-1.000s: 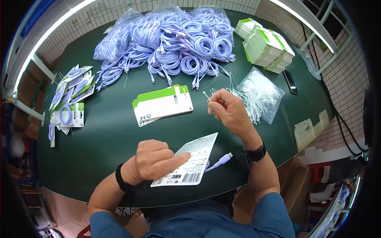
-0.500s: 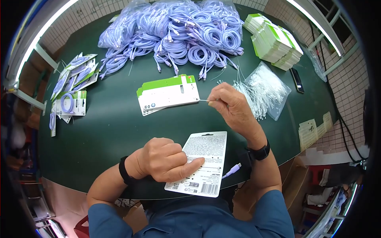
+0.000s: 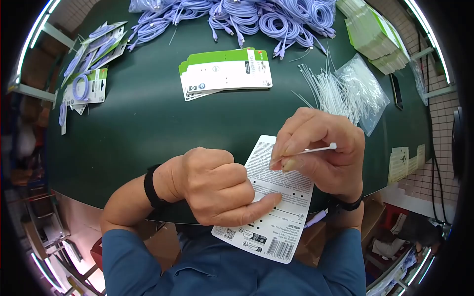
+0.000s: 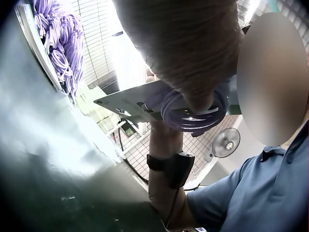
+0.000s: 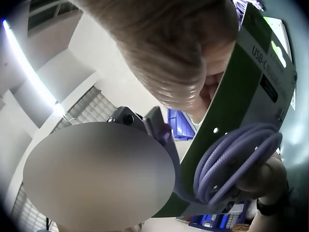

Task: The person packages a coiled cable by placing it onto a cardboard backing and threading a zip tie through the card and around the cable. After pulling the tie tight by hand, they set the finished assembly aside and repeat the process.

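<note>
A printed white card (image 3: 276, 217) is tilted in the left hand (image 3: 217, 190), thumb on its printed back and curled fingers behind. A coiled purple cable (image 4: 193, 113) lies against the card's other face, under the left fingers; in the right wrist view the coil (image 5: 236, 159) sits on the green and white front. The cable's plug (image 3: 317, 217) sticks out past the card's right edge. Above the card's upper part, the right hand (image 3: 323, 148) pinches a thin white cable tie (image 3: 318, 149) between thumb and fingers, its head pointing right.
A fanned stack of green and white cards (image 3: 227, 71) lies ahead. Bundled purple cables (image 3: 281, 22) are at the back, loose white ties (image 3: 328, 93) and their bag (image 3: 365, 91) at right, a phone (image 3: 396, 91) beyond. Carded cables (image 3: 89, 86) lie left, stacked cards (image 3: 377, 37) back right.
The right hand has come back toward the body with the tie, from beside the card stack to over the held card. The left hand keeps its grip; the head view has shifted lower.
</note>
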A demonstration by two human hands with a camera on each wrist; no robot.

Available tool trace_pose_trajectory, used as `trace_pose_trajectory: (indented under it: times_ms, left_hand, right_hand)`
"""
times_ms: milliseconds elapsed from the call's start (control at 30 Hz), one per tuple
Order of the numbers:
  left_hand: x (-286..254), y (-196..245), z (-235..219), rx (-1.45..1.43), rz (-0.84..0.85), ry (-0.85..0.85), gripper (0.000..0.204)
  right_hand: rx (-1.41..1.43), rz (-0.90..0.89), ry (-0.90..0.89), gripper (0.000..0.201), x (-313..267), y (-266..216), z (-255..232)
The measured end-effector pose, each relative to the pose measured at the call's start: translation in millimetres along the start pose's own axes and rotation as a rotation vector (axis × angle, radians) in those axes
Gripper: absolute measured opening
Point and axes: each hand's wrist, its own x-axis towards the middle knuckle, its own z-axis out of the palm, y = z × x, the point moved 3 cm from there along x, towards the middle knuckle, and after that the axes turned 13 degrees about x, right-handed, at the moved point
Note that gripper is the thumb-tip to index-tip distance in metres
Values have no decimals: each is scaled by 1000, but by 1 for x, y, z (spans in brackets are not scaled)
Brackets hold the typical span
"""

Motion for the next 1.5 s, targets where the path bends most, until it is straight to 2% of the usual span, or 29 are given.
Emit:
trace_pose_trajectory:
  times_ms: [267, 400, 700, 800, 967, 1067, 1200, 1367, 1467, 1500]
  left_hand:
    - [-4, 0, 2, -2, -10, 2, 38]
    - [-5, 0, 3, -6, -16, 3, 38]
    - [-7, 0, 3, -6, -15, 2, 38]
    - [-8, 0, -1, -8, -40, -94, 43]
    - [-6, 0, -1, -19, -52, -95, 43]
    - [-7, 0, 2, -18, -76, -78, 42]
    - [-10, 2, 5, -28, -112, -70, 42]
    - [-6, -3, 8, -61, -188, -43, 44]
    - [-4, -5, 13, -53, -206, 45, 40]
    - [-4, -7, 13, -53, -197, 46, 40]
  right_hand:
    - [-84, -6, -112, 14, 4, 1, 0]
    - [-29, 26, -49, 14, 2, 4, 1]
    - [-46, 45, -36, 14, 2, 6, 0]
    - [-59, 69, -69, 14, 1, 10, -1]
    - [-130, 70, -153, 15, 5, 8, 0]
    - [-143, 143, -265, 16, 5, 13, 3]
    - [-136, 236, -312, 18, 5, 13, 0]
    - [-86, 236, -280, 16, 6, 16, -7]
    - [-47, 363, -207, 16, 6, 15, -10]
    - [-52, 357, -203, 16, 6, 15, -9]
